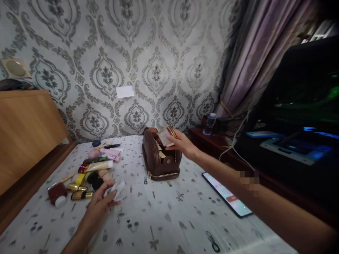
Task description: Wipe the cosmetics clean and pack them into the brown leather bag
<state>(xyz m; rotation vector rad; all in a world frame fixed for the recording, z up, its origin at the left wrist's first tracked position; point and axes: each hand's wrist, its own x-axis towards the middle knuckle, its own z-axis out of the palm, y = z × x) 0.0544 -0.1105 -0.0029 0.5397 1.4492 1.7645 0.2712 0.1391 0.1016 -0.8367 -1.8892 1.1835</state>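
A small packet (165, 137) sits pinched in the right hand (181, 144), just above the open brown pouch (160, 158) on the bed (169, 211). The left hand (99, 203) closes its fingers on a white sachet (116, 188), beside a heap of cosmetics (90, 169). A phone (227, 194) lies near the right forearm.

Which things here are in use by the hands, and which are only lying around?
In use:
- right hand holding a flat compact at the open brown bag
- left hand on a white packet
- heap of cosmetics beside the left hand

Lying around:
- phone on the table
- water bottle
- curtain
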